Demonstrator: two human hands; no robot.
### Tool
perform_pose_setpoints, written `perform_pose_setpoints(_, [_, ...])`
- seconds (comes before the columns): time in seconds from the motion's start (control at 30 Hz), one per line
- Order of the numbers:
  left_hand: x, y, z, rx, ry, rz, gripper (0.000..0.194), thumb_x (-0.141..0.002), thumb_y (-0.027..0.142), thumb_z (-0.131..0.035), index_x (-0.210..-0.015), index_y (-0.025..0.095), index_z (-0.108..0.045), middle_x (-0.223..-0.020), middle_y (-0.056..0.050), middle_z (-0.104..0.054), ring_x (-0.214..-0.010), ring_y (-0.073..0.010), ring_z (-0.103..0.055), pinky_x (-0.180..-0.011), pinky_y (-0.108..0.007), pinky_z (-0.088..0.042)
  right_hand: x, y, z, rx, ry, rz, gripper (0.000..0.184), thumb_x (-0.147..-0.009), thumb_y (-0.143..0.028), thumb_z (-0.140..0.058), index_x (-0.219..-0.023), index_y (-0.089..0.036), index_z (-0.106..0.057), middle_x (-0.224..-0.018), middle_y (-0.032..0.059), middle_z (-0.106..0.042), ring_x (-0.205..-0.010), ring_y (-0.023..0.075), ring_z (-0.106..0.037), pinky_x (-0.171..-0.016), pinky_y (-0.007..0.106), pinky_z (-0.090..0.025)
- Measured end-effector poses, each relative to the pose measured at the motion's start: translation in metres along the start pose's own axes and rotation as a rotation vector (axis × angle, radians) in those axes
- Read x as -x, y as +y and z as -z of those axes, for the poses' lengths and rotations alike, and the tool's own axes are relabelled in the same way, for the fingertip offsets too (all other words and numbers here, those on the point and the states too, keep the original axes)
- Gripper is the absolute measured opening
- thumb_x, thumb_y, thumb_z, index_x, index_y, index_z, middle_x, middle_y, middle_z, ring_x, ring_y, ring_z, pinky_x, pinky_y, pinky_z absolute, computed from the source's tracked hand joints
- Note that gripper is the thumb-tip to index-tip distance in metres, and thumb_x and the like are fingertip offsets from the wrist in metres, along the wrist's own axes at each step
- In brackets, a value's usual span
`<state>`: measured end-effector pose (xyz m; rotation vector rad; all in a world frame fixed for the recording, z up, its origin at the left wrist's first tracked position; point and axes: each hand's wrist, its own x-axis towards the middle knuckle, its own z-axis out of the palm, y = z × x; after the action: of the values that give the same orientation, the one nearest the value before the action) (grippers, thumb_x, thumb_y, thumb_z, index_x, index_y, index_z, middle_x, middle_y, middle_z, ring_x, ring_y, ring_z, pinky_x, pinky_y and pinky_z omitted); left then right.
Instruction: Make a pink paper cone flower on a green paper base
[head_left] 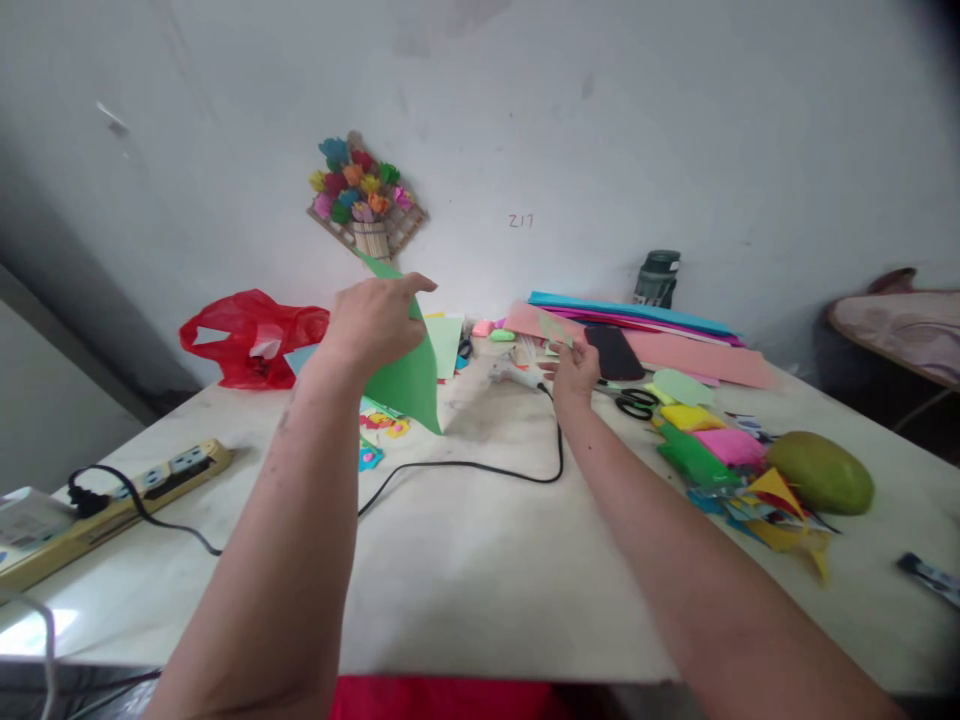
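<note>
My left hand (375,320) is raised above the table, fingers closed on a green paper sheet (409,385) that hangs down from it. My right hand (576,372) reaches forward near the back of the table, pinching a small pale green paper piece (555,330). Just left of that hand lies a white glue gun (514,373), its black cord (480,466) curling across the white tabletop (465,570).
Black scissors (636,402), a black phone (613,352), a stack of coloured sheets (637,320), bright paper scraps (712,445) and a green mango (821,472) lie right. A power strip (127,490) and red plastic bag (251,338) sit left. A paper flower basket (364,200) hangs on the wall.
</note>
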<state>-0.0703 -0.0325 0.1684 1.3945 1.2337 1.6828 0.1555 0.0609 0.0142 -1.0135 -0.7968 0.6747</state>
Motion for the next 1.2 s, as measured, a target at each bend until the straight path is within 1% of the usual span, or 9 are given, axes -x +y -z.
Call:
perform_pose_setpoints(0.2, [-0.013, -0.029, -0.066, 0.003, -0.058, 0.086, 0.022, -0.065, -0.008, -0.051, -0.06, 0.014, -0.056, -0.075, -0.005, -0.059, -0.126, -0.0272, -0.03, -0.096, -0.039, -0.033, 0.0, -0.008, -0.001, -0.066, 0.013, -0.032, 0.025, -0.074, -0.029, -0.044, -0.096, -0.02, -0.037, -0.089, 0.0022, -0.063, -0.043, 0.007, -0.057, -0.033, 0.015, -0.038])
perform_pose_setpoints(0.33, [-0.004, -0.049, -0.093, 0.07, -0.343, 0.148, 0.017, -0.062, 0.001, -0.062, -0.069, 0.016, -0.063, -0.059, -0.002, -0.058, -0.1, -0.0249, -0.056, -0.09, -0.035, -0.039, -0.005, -0.013, 0.003, -0.119, 0.084, -0.114, 0.026, -0.075, -0.027, -0.041, -0.099, -0.02, -0.034, -0.093, 0.0027, -0.061, -0.044, 0.0061, -0.057, -0.036, 0.017, -0.042])
perform_pose_setpoints(0.43, [-0.002, -0.06, -0.083, 0.011, -0.467, 0.17, 0.031, -0.061, 0.013, -0.068, -0.092, 0.018, -0.064, -0.06, -0.002, -0.062, -0.069, -0.0194, -0.062, -0.078, -0.033, -0.046, -0.009, -0.011, 0.008, -0.153, 0.103, -0.145, 0.027, -0.073, -0.025, -0.043, -0.098, -0.02, -0.034, -0.094, 0.0031, -0.061, -0.044, 0.0066, -0.057, -0.035, 0.017, -0.042])
perform_pose_setpoints(0.53, [-0.007, -0.082, -0.051, -0.113, -0.24, 0.158, 0.024, -0.058, 0.016, -0.072, -0.081, 0.016, -0.064, -0.052, -0.001, -0.058, -0.064, -0.0194, -0.061, -0.074, -0.032, -0.046, -0.011, -0.005, 0.01, -0.146, 0.097, -0.158, 0.027, -0.072, -0.026, -0.045, -0.097, -0.019, -0.035, -0.093, 0.0032, -0.061, -0.045, 0.0075, -0.058, -0.033, 0.017, -0.04])
perform_pose_setpoints(0.73, [-0.004, -0.144, 0.009, -0.365, 0.152, 0.292, 0.038, -0.046, 0.005, -0.075, -0.042, 0.02, -0.04, -0.057, -0.002, -0.054, -0.111, -0.0248, -0.048, -0.083, -0.024, -0.041, -0.005, 0.005, 0.001, -0.09, 0.027, -0.118, 0.025, -0.074, -0.026, -0.042, -0.098, -0.02, -0.037, -0.094, 0.0035, -0.062, -0.045, 0.0072, -0.057, -0.032, 0.016, -0.038])
perform_pose_setpoints(0.83, [0.005, -0.159, 0.018, -0.153, 0.1, 0.214, 0.034, -0.047, 0.007, -0.074, -0.048, 0.021, -0.043, -0.069, -0.005, -0.059, -0.115, -0.0261, -0.044, -0.083, -0.025, -0.041, 0.003, 0.006, -0.003, -0.055, -0.017, -0.085, 0.025, -0.074, -0.026, -0.043, -0.097, -0.019, -0.038, -0.095, 0.0051, -0.063, -0.045, 0.0076, -0.057, -0.033, 0.017, -0.038])
perform_pose_setpoints(0.97, [0.012, -0.15, 0.018, -0.542, 0.087, 0.26, 0.032, -0.043, 0.018, -0.078, -0.061, 0.017, -0.051, -0.085, -0.013, -0.061, -0.119, -0.0353, -0.037, -0.092, -0.038, -0.034, 0.011, 0.007, -0.006, -0.004, -0.054, -0.041, 0.024, -0.073, -0.029, -0.044, -0.095, -0.019, -0.039, -0.094, 0.0059, -0.063, -0.045, 0.0082, -0.056, -0.035, 0.018, -0.039])
perform_pose_setpoints(1.1, [0.016, -0.123, 0.013, -1.184, -0.236, 0.186, 0.061, -0.053, 0.05, -0.069, -0.099, 0.012, -0.055, -0.1, -0.017, -0.06, -0.103, -0.0355, -0.051, -0.084, -0.042, -0.038, 0.012, 0.013, -0.008, 0.074, -0.07, 0.002, 0.026, -0.074, -0.033, -0.044, -0.095, -0.019, -0.04, -0.094, 0.005, -0.065, -0.045, 0.01, -0.057, -0.037, 0.021, -0.039])
perform_pose_setpoints(1.2, [0.024, -0.104, 0.004, -1.25, -0.466, 0.144, 0.063, -0.061, 0.056, -0.058, -0.107, 0.013, -0.054, -0.102, -0.014, -0.061, -0.093, -0.0299, -0.057, -0.078, -0.036, -0.043, 0.012, 0.016, -0.008, 0.204, -0.079, 0.05, 0.024, -0.075, -0.034, -0.042, -0.094, -0.02, -0.041, -0.091, 0.0031, -0.065, -0.046, 0.0112, -0.058, -0.044, 0.024, -0.042])
